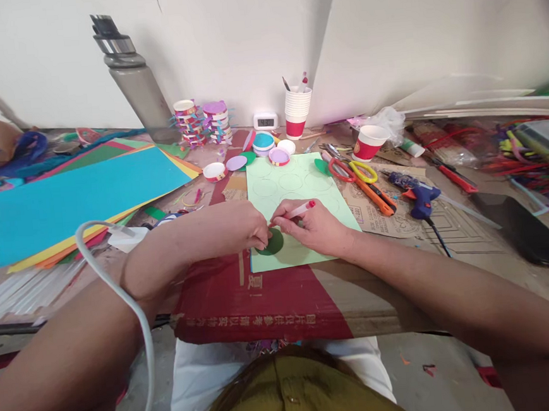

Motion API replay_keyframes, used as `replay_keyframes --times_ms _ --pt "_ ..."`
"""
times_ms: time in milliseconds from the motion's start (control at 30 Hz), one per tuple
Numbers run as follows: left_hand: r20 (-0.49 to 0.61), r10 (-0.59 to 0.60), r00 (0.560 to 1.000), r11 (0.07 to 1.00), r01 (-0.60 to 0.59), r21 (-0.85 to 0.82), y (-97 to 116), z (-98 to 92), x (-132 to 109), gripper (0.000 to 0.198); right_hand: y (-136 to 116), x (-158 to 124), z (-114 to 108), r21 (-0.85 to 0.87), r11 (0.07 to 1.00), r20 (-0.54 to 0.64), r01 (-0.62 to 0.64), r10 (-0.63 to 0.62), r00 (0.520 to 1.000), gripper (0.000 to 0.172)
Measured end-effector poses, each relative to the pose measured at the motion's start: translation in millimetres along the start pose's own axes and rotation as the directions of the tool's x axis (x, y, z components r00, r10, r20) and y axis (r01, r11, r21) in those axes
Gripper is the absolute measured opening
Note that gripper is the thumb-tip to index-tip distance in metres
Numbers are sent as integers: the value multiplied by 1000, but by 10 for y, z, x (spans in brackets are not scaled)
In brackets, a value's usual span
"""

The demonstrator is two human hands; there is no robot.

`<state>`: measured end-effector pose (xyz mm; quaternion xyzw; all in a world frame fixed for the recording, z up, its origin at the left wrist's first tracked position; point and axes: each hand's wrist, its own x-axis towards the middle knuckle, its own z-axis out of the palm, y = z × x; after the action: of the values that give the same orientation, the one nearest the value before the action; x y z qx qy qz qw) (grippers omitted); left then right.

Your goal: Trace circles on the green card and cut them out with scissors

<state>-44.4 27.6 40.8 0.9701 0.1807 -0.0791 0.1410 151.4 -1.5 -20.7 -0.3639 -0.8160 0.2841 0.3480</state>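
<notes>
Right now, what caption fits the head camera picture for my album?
Left hand at a green disc, right hand holding a pen, over circle-marked paper.

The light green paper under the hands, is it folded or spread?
Spread: the light green paper lies flat on the cardboard, with drawn circles visible.
</notes>
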Motion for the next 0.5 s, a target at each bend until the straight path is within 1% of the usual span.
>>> replay_keyframes --times_ms 200,500 --pt "-34 10 999 1000 -10 -11 -12 18 -8 25 28 -19 -18 -31 999 -2 11 -11 1000 18" --pt "25 -30 999 998 28 48 24 -8 -8 26 47 -64 -42 -48 999 -20 21 -22 1000 17"
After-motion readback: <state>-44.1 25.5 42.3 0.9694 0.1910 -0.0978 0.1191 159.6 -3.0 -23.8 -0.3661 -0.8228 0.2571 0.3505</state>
